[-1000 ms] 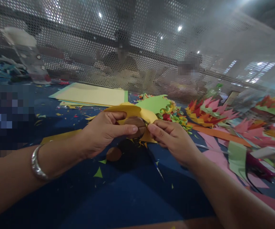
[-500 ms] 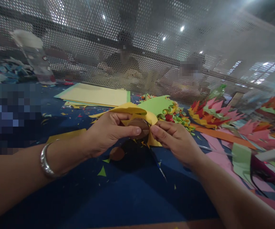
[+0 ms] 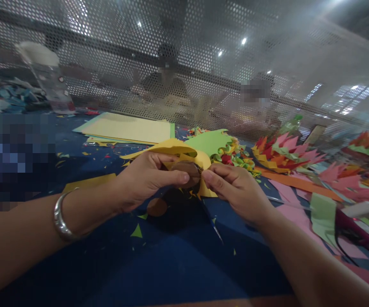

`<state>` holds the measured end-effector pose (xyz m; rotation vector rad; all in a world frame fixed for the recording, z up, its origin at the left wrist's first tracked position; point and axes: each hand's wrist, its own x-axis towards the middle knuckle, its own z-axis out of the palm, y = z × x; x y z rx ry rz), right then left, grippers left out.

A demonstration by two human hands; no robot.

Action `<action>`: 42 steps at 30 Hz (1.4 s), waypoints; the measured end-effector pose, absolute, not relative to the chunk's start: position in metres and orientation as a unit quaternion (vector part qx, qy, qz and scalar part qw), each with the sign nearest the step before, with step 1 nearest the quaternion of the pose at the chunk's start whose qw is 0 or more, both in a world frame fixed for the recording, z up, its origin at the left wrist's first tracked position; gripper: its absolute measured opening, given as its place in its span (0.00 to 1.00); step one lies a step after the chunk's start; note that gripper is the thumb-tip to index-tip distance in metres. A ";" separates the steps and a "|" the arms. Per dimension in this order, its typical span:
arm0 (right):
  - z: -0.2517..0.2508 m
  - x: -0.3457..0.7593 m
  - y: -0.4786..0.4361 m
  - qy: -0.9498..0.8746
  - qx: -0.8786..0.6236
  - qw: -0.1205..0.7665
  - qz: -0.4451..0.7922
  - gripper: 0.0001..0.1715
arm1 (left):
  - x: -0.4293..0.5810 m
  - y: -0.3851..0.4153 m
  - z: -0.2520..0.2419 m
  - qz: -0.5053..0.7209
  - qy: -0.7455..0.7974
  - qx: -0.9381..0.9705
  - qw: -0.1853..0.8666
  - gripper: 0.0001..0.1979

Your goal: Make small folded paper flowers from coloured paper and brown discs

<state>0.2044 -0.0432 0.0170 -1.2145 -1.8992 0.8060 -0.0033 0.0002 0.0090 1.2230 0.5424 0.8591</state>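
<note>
Between the thumb and fingers of my left hand (image 3: pixel 144 177) is a round brown disc (image 3: pixel 193 171), tilted toward me. My right hand (image 3: pixel 235 185) pinches at the disc's right edge, where a thin dark strand shows; what exactly the fingertips hold is too small to make out. Below the hands, a second brown disc (image 3: pixel 157 207) lies flat on the blue table (image 3: pixel 178 264). Yellow paper (image 3: pixel 171 146) and green paper (image 3: pixel 211 143) sit just behind my fingers. A thin blue stick, like a pen or brush (image 3: pixel 215 230), lies below my right hand. A silver bangle circles my left wrist.
Behind the hands are a paper stack (image 3: pixel 129 128) and a pile of curled paper scraps (image 3: pixel 235 160). Pointed paper pieces (image 3: pixel 286 149), pink strips and a magenta tool (image 3: pixel 357 228) fill the right. A clear bottle (image 3: pixel 54 81) stands left. People show through perforated mesh (image 3: pixel 107 55).
The brown disc has tipped slightly, and my right fingertips have shifted a little at its edge. The hands otherwise stay in place.
</note>
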 end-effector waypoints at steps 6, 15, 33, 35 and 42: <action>0.018 0.203 -0.044 -0.752 -0.473 0.362 0.282 0.26 | -0.002 -0.001 0.011 0.382 0.238 0.573 0.685 0.07; 0.020 0.202 -0.044 -0.761 -0.478 0.355 0.256 0.26 | -0.005 0.003 0.004 0.339 0.284 0.588 0.678 0.12; 0.016 0.204 -0.042 -0.743 -0.478 0.367 0.290 0.25 | -0.004 0.005 0.006 0.372 0.232 0.633 0.638 0.06; 0.016 0.204 -0.042 -0.741 -0.478 0.368 0.295 0.25 | -0.005 0.005 0.005 0.373 0.226 0.635 0.638 0.06; 0.015 0.204 -0.042 -0.718 -0.466 0.383 0.347 0.25 | -0.005 0.004 0.001 0.371 0.231 0.647 0.625 0.07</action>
